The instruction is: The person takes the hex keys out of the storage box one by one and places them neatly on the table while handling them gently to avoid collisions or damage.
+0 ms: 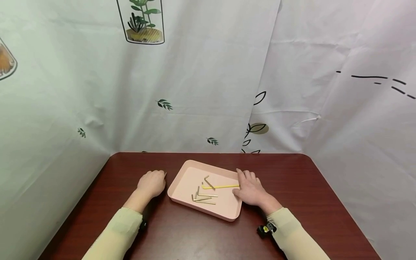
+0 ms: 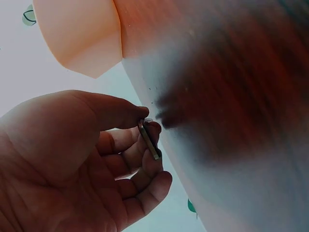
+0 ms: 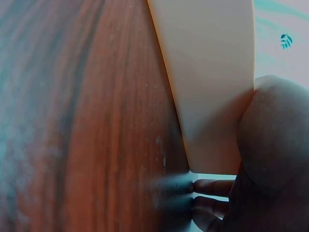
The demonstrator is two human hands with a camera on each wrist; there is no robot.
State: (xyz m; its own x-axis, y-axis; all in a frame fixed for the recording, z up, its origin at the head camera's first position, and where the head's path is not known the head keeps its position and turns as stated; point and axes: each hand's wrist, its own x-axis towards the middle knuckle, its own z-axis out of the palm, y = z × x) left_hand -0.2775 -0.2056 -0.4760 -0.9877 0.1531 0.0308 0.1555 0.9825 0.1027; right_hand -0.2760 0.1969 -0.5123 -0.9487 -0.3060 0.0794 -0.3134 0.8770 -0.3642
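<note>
Between thumb and fingertips my left hand (image 1: 152, 183) pinches a small L-shaped hex key (image 2: 148, 140), left of the pink tray (image 1: 182, 177). Seen from the left wrist, it is held close over the table. At the tray's right end, my right hand (image 1: 249, 187) grips the rim, its thumb over the inside and other fingers outside at the far corner. Inside the tray lie several brass-coloured hex keys (image 1: 204, 203), mostly grouped near the front wall. A longer yellow hex key (image 1: 221, 186) runs toward the right hand, which covers its end, and another hex key (image 1: 209, 182) crosses it.
The tray stands slantwise on a dark red-brown wooden table (image 1: 182, 238) with rounded back corners. White printed cloth (image 1: 201, 90) hangs behind the table and along both sides. A dark wrist device (image 1: 267, 229) sits at the right sleeve.
</note>
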